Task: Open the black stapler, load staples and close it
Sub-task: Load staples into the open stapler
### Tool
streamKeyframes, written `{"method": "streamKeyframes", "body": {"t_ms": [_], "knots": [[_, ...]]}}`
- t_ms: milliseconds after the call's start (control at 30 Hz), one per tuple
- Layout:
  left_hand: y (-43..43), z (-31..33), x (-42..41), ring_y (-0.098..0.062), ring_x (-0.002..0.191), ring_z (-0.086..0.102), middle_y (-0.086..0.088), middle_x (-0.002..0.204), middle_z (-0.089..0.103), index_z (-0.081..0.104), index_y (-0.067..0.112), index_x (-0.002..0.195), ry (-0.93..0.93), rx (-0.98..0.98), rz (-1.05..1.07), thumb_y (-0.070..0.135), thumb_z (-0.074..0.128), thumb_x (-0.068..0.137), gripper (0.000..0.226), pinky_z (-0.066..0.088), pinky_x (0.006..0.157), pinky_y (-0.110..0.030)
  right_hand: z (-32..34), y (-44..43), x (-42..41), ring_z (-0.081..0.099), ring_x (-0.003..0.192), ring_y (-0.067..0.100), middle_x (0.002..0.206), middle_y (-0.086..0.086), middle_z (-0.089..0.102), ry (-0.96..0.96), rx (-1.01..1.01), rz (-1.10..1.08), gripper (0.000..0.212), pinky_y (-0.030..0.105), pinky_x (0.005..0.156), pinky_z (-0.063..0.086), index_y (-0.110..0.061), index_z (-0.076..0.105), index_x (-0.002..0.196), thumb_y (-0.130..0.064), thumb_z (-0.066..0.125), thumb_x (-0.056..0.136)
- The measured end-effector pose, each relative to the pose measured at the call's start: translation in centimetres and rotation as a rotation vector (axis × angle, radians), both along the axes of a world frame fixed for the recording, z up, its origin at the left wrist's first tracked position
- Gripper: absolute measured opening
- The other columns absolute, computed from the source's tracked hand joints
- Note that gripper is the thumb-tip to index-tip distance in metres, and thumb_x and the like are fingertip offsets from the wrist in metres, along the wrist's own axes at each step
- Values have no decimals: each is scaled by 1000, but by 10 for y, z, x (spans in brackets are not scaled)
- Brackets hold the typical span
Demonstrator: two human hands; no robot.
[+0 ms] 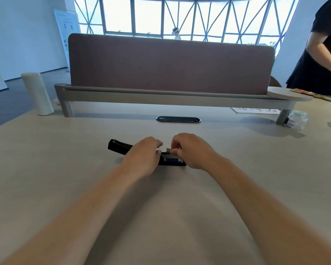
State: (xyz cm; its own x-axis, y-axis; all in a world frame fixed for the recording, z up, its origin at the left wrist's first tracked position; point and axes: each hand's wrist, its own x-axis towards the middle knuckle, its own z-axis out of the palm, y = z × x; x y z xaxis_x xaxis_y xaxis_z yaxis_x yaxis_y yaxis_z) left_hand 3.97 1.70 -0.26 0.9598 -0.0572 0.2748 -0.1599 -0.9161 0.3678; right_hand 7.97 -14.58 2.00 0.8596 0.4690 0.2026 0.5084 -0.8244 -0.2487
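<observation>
The black stapler lies open on the beige table, its top arm swung out flat to the left and its base and magazine to the right. My left hand rests over the stapler's middle and holds it down. My right hand pinches a small grey strip of staples at the magazine, just above the base's front end. The hinge and most of the magazine are hidden under my hands.
A brown divider screen on a raised shelf crosses the table's far side, with a black cable port before it. A white cylinder stands far left. Clear bottles and papers lie far right, where a person in black stands.
</observation>
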Motion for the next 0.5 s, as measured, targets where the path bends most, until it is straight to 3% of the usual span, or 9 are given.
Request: {"method": "streamKeyframes", "body": {"t_ms": [500], "knots": [[1, -6, 1, -27, 116, 58, -8, 132, 59, 57, 14, 133, -36, 49, -35, 13, 45, 97, 38, 47, 97, -40, -3, 4, -6, 57, 89, 22, 100, 1, 62, -28, -23, 25, 13, 29, 73, 39, -18, 65, 99, -29, 61, 93]]}}
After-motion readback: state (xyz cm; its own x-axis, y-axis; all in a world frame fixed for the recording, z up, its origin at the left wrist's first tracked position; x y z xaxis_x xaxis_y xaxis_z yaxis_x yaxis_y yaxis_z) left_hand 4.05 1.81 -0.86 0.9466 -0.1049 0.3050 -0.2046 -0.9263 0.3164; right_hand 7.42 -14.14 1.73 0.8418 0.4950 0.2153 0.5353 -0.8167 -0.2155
